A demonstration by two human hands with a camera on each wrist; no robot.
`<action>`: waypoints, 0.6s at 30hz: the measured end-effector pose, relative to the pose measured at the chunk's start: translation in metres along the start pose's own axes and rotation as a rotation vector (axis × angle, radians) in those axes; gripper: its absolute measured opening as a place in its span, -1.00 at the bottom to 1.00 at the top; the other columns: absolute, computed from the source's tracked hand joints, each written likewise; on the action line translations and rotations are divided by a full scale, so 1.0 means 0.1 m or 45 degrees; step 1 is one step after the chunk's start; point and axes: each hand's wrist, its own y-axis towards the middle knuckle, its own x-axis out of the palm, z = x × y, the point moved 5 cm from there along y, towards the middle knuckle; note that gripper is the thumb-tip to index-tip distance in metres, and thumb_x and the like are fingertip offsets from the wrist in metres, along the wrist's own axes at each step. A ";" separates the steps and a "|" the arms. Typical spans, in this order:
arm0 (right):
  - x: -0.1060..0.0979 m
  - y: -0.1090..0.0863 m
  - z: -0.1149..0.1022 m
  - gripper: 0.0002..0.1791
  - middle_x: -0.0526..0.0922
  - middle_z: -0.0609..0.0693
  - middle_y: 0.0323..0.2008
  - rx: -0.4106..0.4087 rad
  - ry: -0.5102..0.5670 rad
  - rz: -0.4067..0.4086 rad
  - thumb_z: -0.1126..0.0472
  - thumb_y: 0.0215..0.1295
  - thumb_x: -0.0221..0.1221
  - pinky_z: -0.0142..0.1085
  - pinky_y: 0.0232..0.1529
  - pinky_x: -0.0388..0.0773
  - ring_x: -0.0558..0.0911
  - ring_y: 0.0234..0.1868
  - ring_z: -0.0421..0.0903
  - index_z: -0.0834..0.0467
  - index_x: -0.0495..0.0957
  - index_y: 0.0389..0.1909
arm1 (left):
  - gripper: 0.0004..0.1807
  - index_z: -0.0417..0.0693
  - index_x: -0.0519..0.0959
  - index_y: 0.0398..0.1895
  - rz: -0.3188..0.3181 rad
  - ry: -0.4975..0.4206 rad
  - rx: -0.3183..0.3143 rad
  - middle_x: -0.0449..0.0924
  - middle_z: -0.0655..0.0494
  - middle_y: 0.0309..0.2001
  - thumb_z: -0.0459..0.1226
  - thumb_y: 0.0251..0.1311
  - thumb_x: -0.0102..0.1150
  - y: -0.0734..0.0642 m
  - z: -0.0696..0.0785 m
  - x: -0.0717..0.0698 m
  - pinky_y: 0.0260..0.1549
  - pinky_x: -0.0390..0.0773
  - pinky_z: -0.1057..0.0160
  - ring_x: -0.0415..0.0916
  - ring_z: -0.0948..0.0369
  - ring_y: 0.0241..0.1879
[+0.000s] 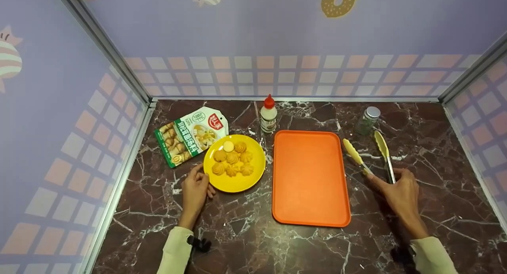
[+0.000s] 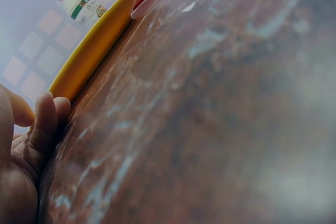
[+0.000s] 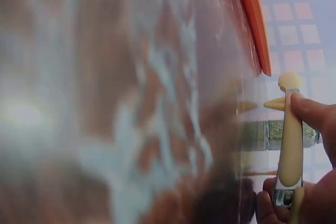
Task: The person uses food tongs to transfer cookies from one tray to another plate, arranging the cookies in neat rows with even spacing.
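Observation:
My left hand (image 1: 195, 187) holds the lower left rim of a yellow plate (image 1: 237, 186), its fingertips right at the edge in the left wrist view. Several small golden piped cookies (image 1: 232, 158) lie on that plate, together with a flat pale round piece (image 1: 228, 146). On the other side, my right hand (image 1: 400, 193) grips metal tongs (image 3: 292, 140) with pale yellow tips. The arms of the tongs are spread apart, pointing away from me, and nothing is between them. An orange tray (image 1: 311, 179) lies between the plate and the tongs.
A green and white food packet (image 1: 192, 136) lies behind the plate at left. Behind the tray's left corner stands a white squeeze bottle (image 1: 268, 117) with a red cap. A glass jar (image 1: 367, 121) of green flakes stands beyond the tongs. Walls border the dark marbled table.

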 end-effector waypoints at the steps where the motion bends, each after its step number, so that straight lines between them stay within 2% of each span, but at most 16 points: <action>1: 0.01 0.00 0.01 -0.02 0.62 0.34 0.03 0.013 0.010 -0.005 -0.30 0.16 0.61 0.10 -0.01 0.50 0.63 0.03 0.33 0.40 0.56 0.28 | -0.54 -0.27 0.53 0.49 -0.001 0.002 0.000 0.68 -0.15 -0.39 -0.41 0.59 0.09 0.00 0.00 0.00 -0.81 0.62 0.21 0.60 0.09 -0.73; 5: 0.04 -0.02 0.01 -0.01 0.60 0.33 0.04 0.053 0.041 -0.025 -0.30 0.18 0.60 0.03 -0.03 0.48 0.62 0.02 0.30 0.39 0.51 0.29 | -0.53 -0.28 0.52 0.50 -0.004 0.012 -0.003 0.68 -0.13 -0.39 -0.41 0.59 0.09 0.00 0.00 0.01 -0.81 0.63 0.19 0.60 0.08 -0.73; 8: 0.06 -0.02 0.01 0.01 0.60 0.34 0.03 0.076 0.036 -0.038 -0.31 0.20 0.58 0.08 0.00 0.51 0.62 0.03 0.32 0.38 0.45 0.33 | -0.53 -0.27 0.52 0.50 -0.005 0.011 -0.003 0.68 -0.14 -0.40 -0.42 0.58 0.09 -0.01 0.01 0.01 -0.81 0.63 0.19 0.60 0.09 -0.73; 14: 0.07 -0.02 0.02 0.09 0.57 0.38 -0.01 0.122 -0.042 -0.078 -0.41 0.21 0.52 0.22 -0.08 0.56 0.63 -0.04 0.38 0.39 0.35 0.34 | -0.54 -0.30 0.51 0.50 -0.018 0.011 0.016 0.70 -0.21 -0.37 -0.42 0.62 0.09 0.02 0.01 0.04 -0.79 0.63 0.23 0.60 0.07 -0.72; 18: 0.07 -0.01 0.03 0.16 0.58 0.36 -0.04 0.139 -0.117 -0.128 -0.51 0.19 0.46 0.15 -0.20 0.57 0.64 -0.14 0.34 0.40 0.35 0.35 | -0.53 -0.31 0.50 0.52 -0.023 0.002 -0.015 0.71 -0.25 -0.31 -0.40 0.63 0.10 0.03 0.00 0.04 -0.75 0.67 0.21 0.65 0.02 -0.67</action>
